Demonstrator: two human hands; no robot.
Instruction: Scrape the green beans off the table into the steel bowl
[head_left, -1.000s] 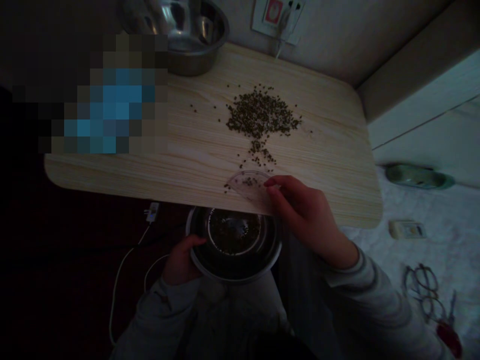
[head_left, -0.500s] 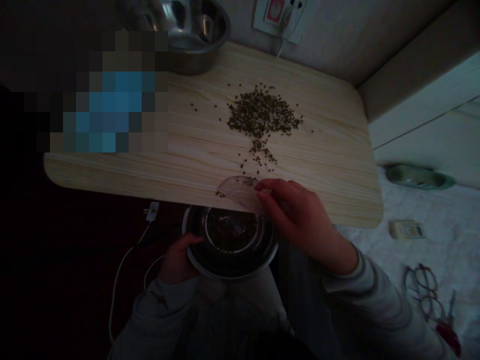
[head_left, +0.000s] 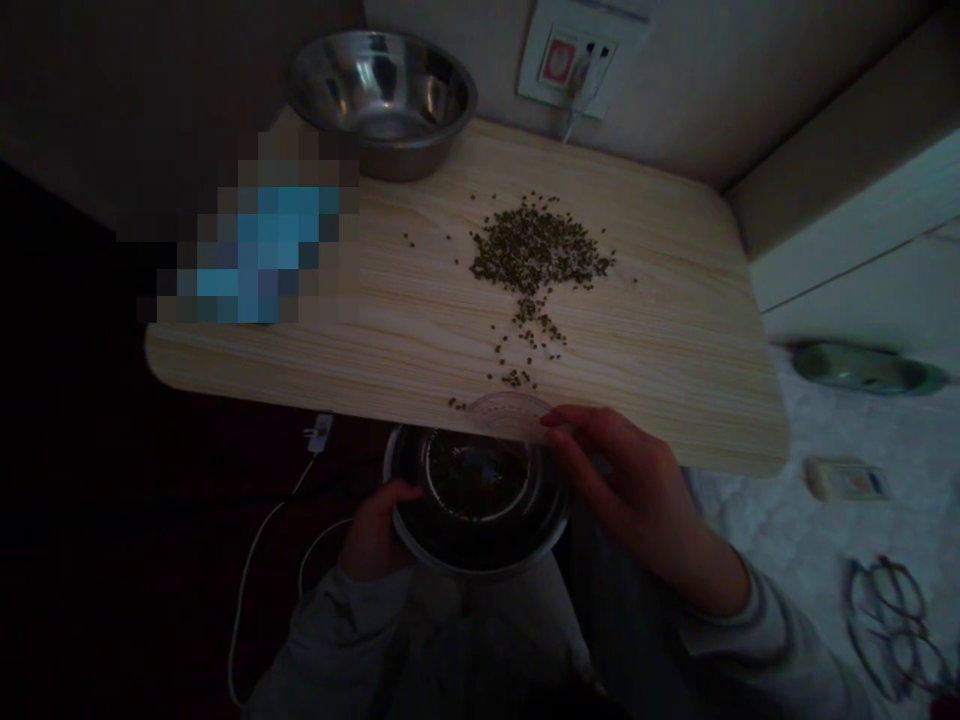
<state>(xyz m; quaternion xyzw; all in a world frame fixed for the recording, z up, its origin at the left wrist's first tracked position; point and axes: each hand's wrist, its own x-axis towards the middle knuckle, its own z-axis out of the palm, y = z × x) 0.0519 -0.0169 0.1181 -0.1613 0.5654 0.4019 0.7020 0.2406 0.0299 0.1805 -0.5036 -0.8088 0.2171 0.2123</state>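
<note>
My right hand (head_left: pixel 630 480) pinches a clear protractor (head_left: pixel 510 408) flat against the front edge of the light wooden table (head_left: pixel 337 355). A few small dark green beans lie just beyond its curved side and by its left end. A loose heap of these beans (head_left: pixel 536 245) spreads farther back, with a thin trail running toward me. Below the edge, my left hand (head_left: pixel 379 530) grips the left rim of a metal bowl (head_left: pixel 480 560) over my lap, thumb on top. Beans seem to lie inside it, though the dark inside is hard to read.
A larger steel bowl (head_left: pixel 382 110) stands at the back left, near a blurred blue patch (head_left: pixel 270 250). A wall socket (head_left: pixel 574 65) with a plugged-in cord is behind. Right of the table, a green object (head_left: pixel 866 367), a small pale box (head_left: pixel 847 480) and glasses (head_left: pixel 892 620) lie on white bedding.
The protractor has come closer to the table's front edge, leaving a few beans behind its curve. My left hand keeps the bowl under the edge. The whole view has shifted slightly.
</note>
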